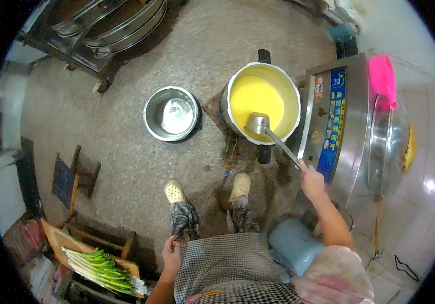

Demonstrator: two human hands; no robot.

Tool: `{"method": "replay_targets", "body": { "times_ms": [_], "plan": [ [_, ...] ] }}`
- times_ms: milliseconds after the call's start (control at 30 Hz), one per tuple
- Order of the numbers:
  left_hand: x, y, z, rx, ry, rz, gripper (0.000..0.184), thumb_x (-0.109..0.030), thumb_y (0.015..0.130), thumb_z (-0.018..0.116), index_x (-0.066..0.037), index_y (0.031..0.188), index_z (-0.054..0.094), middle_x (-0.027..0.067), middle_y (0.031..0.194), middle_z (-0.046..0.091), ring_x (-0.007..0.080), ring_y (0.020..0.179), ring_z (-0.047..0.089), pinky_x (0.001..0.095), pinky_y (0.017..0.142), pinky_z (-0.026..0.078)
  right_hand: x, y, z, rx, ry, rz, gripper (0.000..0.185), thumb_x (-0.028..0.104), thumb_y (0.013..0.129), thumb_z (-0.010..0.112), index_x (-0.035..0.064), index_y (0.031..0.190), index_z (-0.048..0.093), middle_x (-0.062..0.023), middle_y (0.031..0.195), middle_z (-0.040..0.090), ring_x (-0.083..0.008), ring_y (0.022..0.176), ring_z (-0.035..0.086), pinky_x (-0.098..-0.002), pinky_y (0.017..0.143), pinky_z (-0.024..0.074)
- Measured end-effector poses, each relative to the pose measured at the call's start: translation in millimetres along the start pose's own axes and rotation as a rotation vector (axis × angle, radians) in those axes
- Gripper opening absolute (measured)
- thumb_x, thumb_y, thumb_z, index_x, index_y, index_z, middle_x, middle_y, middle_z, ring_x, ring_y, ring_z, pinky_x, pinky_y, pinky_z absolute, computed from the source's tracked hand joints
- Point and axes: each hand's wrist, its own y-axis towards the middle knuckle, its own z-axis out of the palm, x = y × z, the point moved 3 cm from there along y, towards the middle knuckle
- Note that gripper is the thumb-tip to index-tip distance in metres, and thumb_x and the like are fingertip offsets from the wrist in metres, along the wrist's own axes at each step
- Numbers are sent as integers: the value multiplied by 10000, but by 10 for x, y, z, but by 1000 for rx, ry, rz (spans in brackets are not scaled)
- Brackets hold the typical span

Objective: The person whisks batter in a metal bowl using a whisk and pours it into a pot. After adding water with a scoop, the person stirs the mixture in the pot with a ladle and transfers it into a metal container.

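The right hand [312, 181] has its fingers clamped around the end of a ladle [258, 122], whose bowl sits inside the pot [294, 104], at the near side, by the yellow liquid [258, 93]. The handle crosses the pot's near-right rim. The left hand [172, 253] hangs at the left edge of the checked apron [227, 258], fingers curled; whether they grip the cloth cannot be told. Room is tight on the right, where a steel unit [352, 147] stands just beside the pot, with a grey-blue bucket [293, 243] nearer. Floor [116, 167] stretches left of the metal basin [159, 104] towards a small stool [63, 177], and between basin and shoes [175, 190]. Far left stands a rack [70, 55]; near left, spring onions [101, 271] lie on a board [51, 238].
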Motion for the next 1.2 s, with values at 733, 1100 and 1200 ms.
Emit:
{"method": "replay_targets", "body": {
  "times_ms": [733,1100,1200],
  "plan": [
    [108,44,-54,-45,10,11,282,-70,849,508,27,1113,511,14,761,505,91,695,476,228,661,411,111,1228,-243,228,-145,78,467,71,796,451,110,1259,402,-192,896,609,-294,855,612,-369,689,500],
    [105,-21,5,-17,-8,2,306,-42,829,510,17,1129,509,21,761,503,95,693,474,228,661,410,356,902,-16,684,1146,251,419,72,762,555,98,1176,493,25,553,394,-79,395,346,-223,321,269],
    [218,-55,6,-34,-99,-60,310,-18,823,511,20,1131,505,17,763,503,95,692,474,223,661,407,525,831,273,703,1521,332,479,56,809,534,151,1256,392,23,572,416,-54,380,337,-182,307,233]
  ]
}}
